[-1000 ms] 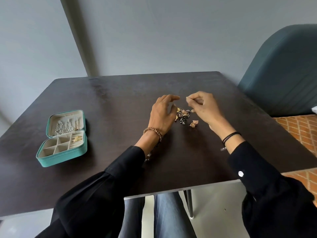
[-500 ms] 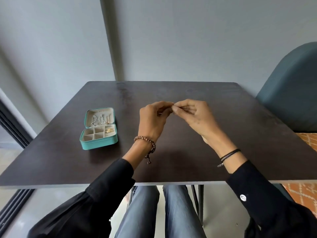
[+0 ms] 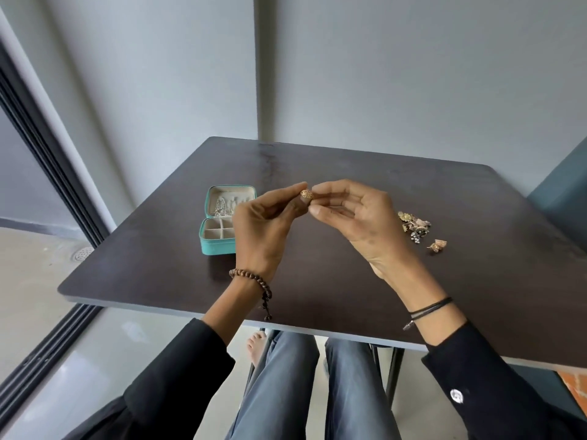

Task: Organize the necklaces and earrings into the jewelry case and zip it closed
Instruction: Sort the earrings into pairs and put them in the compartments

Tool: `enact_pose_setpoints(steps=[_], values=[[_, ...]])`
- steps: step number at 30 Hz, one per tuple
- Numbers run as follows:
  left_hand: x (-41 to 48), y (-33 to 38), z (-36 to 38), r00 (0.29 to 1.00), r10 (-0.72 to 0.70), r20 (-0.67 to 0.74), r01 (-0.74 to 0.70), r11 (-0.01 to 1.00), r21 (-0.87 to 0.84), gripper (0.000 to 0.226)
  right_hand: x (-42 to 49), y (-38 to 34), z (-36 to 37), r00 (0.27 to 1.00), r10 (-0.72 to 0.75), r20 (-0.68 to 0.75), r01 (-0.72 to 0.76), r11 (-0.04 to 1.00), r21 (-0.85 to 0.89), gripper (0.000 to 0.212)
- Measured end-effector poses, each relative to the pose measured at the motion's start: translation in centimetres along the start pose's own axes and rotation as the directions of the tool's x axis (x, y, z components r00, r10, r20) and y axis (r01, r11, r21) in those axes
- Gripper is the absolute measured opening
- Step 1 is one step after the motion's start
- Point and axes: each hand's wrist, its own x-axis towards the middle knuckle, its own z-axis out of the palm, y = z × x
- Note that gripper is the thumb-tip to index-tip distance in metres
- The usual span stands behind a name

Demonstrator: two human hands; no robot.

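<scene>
Single head-worn wide-angle view, set above the near edge of the bench [image 3: 349, 296], facing forward and down. The left hand [image 3: 263, 230] and right hand [image 3: 359, 223] sit close at frame centre; wall [image 3: 413, 74] above, wearer's legs [image 3: 286, 392] below.

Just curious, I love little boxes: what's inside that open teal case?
In the jewelry case, the lid holds silvery necklaces. Its base is split into compartments; those showing look empty. The left hand covers the right part, so anything there is hidden.
</scene>
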Motion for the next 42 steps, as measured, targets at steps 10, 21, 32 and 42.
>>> enact_pose_setpoints(steps=[10, 21, 32, 42], values=[[-0.4, 1.0, -4.1, 0.993, 0.105, -0.058, -0.078, 0.934, 0.348, 0.022, 1.7, -0.8, 3.2, 0.972, -0.203, 0.121, 0.229, 0.936, -0.268, 0.021], [-0.1, 1.0, -8.4, 0.997, 0.081, -0.018, -0.061, 0.861, 0.505, 0.019, 3.5, 0.3, 6.2, 0.933, -0.21, 0.292, 0.327, 0.833, -0.446, 0.017], [-0.3, -1.8, -12.4, 0.994, -0.022, -0.103, 0.083, 0.764, 0.64, 0.014, 3.9, 3.1, 6.9, 0.962, -0.025, 0.27, 0.152, 0.875, -0.459, 0.014], [-1.1, -3.2, -13.4, 0.998, -0.049, -0.044, 0.065, 0.756, 0.651, 0.022, 3.3, 4.5, 6.8, 0.936, 0.031, 0.35, 0.187, 0.8, -0.571, 0.013]])
